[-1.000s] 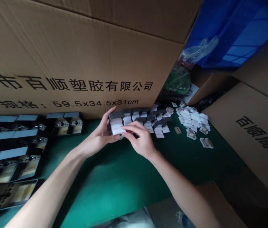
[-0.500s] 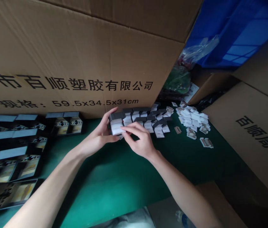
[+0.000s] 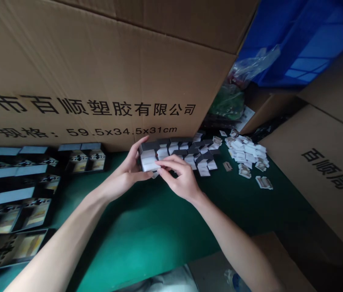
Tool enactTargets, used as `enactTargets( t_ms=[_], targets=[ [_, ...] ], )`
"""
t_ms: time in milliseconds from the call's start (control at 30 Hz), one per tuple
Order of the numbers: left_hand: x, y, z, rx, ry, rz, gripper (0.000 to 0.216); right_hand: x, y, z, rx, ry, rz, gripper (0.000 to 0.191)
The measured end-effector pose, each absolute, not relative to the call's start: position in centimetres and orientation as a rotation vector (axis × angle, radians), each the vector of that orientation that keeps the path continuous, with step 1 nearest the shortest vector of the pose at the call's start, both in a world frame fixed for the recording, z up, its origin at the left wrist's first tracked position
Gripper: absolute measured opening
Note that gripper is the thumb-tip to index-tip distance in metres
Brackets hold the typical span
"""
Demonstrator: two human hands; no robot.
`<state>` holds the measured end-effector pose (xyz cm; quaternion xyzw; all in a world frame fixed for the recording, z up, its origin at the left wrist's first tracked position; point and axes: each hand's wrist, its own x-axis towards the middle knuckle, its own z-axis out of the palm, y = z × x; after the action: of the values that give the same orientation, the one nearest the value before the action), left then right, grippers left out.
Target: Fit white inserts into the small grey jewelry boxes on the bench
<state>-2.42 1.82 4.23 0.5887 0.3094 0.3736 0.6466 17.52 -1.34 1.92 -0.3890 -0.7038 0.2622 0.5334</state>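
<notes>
My left hand (image 3: 127, 168) is closed around a small black box (image 3: 148, 147) with its lid raised and a white insert (image 3: 150, 163) inside. The thumb lies along the near side and the fingers go behind the box. My right hand (image 3: 179, 176) has thumb and forefinger pinched at the right edge of the insert. The fingertips partly cover that corner. Just behind and to the right stand several similar small dark boxes (image 3: 192, 151) with open lids and white inside.
A pile of white inserts (image 3: 246, 150) lies at the right on the green table (image 3: 135, 239). Rows of larger open black boxes (image 3: 34, 213) fill the left. A big cardboard carton (image 3: 104, 69) walls off the back; another carton (image 3: 326, 162) stands at the right, near a blue crate (image 3: 305, 48).
Very little differs. The fingers of my right hand have shifted slightly at the insert's edge, and the box stays in my left hand.
</notes>
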Motion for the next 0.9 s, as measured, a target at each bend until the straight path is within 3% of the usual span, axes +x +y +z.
enactTargets(
  t_ms=[467,900],
  targets=[
    [-2.40,1.95,3.77,1.306,0.706,0.830,0.093,16.93,-1.61,1.67,-0.919,-1.735,0.382,0.022],
    [-2.53,1.81,4.32,1.267,0.669,0.885,0.098,17.62,-1.42,2.16,-0.907,-1.725,0.412,0.018]
  ],
)
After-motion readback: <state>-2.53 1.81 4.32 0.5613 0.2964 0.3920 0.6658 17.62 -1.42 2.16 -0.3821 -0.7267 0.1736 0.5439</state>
